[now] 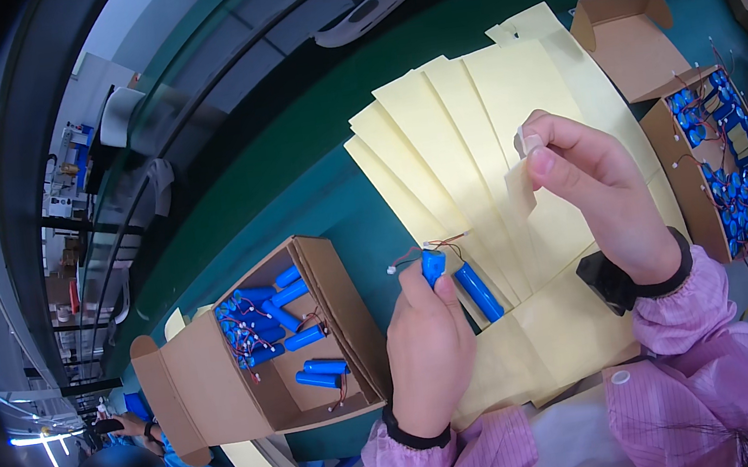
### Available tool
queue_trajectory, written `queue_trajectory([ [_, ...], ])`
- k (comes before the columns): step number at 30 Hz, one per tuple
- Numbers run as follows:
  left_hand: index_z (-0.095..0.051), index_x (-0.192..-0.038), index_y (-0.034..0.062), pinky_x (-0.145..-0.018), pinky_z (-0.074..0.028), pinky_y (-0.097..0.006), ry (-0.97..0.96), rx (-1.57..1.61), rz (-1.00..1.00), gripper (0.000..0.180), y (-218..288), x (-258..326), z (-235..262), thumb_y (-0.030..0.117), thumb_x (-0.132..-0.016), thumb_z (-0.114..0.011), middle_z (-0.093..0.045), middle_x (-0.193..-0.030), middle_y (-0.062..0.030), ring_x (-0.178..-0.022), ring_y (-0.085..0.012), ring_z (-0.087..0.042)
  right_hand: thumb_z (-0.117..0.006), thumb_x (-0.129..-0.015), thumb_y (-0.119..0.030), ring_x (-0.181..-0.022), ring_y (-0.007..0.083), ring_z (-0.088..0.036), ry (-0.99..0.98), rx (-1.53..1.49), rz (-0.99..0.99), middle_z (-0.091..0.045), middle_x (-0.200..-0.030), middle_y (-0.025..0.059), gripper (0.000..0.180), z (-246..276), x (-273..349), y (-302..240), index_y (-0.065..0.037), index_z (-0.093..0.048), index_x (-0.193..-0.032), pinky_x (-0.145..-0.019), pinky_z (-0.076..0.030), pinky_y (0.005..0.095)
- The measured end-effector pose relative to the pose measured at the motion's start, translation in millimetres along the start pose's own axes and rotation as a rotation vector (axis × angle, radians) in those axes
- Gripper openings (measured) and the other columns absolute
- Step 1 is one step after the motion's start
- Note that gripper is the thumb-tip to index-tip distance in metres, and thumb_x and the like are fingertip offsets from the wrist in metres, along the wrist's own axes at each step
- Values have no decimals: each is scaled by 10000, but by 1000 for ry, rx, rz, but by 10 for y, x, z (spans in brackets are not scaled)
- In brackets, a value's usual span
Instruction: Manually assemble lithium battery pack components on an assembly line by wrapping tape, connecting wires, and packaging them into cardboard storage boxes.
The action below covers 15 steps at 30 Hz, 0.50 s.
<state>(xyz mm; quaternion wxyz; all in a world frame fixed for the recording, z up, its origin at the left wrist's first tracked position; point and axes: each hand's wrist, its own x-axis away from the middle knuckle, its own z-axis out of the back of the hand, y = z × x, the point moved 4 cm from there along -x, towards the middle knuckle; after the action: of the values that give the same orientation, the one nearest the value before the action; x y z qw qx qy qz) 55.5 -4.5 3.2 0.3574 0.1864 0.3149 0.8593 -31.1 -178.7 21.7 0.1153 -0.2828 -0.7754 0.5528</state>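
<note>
Work in hand looks like fitting a small cream piece (519, 190) to a wired blue cell (433, 266), judged only from what the two hands hold. The landmark is the fan of pale yellow sheets (515, 85) spread on the teal surface (360, 235). At the fan's lower left, the left hand (427, 348) has its grip closed around the cell, whose upper end shows above the fingers, with thin wires and a white connector (392, 270) beside it. Over the fan's right part, the right hand (593, 188) pinches the cream piece between thumb and forefinger; whether it is adhesive cannot be told. A loose blue cell (479, 293) lies at the fan's left edge, just beside the left hand. Left of the fan, an open cardboard box (343, 321) holds more cells; right of it, another box (631, 43) is packed with them. The next move probably calls for a steady left grip, the cell's side turned to face the piece, and the right hand brought across to meet it squarely.
</note>
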Motion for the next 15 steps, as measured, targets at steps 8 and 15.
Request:
queue_trajectory([
  [8,-402,-1100,-39,-552,-436,-538,-87,-88,107,214,-7,71,-75,162,-1026,-390,-584,-710,-268,-645,-484,-587,-613,-978,-161,-928,69,-514,-12,43,-18,-572,-983,-17,131,-12,-3,-1,-31,-595,-979,-876,-419,238],
  [15,-405,-1122,-59,-482,-500,-446,-17,-328,74,540,9,66,-231,359,-908,-672,-617,-660,-162,-538,-366,-634,-620,-976,-195,-917,68,-514,-39,144,-64,-580,-968,-16,164,-39,-9,3,-32,-609,-965,-873,-418,239],
])
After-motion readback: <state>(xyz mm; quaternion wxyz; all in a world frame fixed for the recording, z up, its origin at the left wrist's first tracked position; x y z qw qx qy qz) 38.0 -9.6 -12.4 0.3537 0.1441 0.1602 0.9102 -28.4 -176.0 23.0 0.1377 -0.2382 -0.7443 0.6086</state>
